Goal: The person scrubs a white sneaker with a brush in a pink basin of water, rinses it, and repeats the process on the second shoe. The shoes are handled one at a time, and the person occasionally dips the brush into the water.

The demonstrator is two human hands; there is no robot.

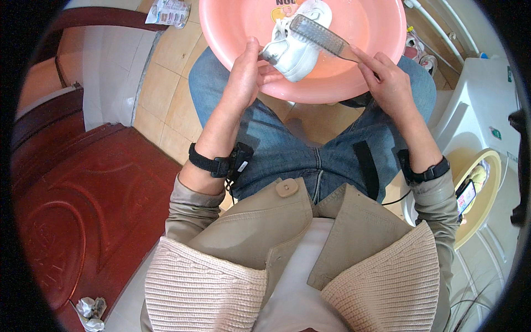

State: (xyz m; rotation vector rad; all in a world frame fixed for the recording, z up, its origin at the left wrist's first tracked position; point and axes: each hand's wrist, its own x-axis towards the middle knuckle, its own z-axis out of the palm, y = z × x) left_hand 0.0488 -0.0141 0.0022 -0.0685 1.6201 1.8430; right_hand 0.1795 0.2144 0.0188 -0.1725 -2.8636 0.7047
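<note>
My left hand (252, 70) grips a white lace-up sneaker (296, 56) by its heel end, tilted above a pink plastic basin (232, 54). The toe points away from me, towards the top edge of the view. In my right hand (381, 79) is the handle of a flat scrubbing brush (319, 35) with a greyish, see-through head. That head lies over the side of the shoe, seemingly against it; the bristles are hidden from this angle. The basin rests at my knees, and its far rim is cut off by the view.
On the left is a dark red carved wooden door (108, 199). At the right stand a white appliance (477, 95) and a yellow basin (495, 174) with a phone (466, 197) in it. Other shoes (427, 62) lie near white pipes (435, 25). A plastic packet (169, 14) is at the upper left.
</note>
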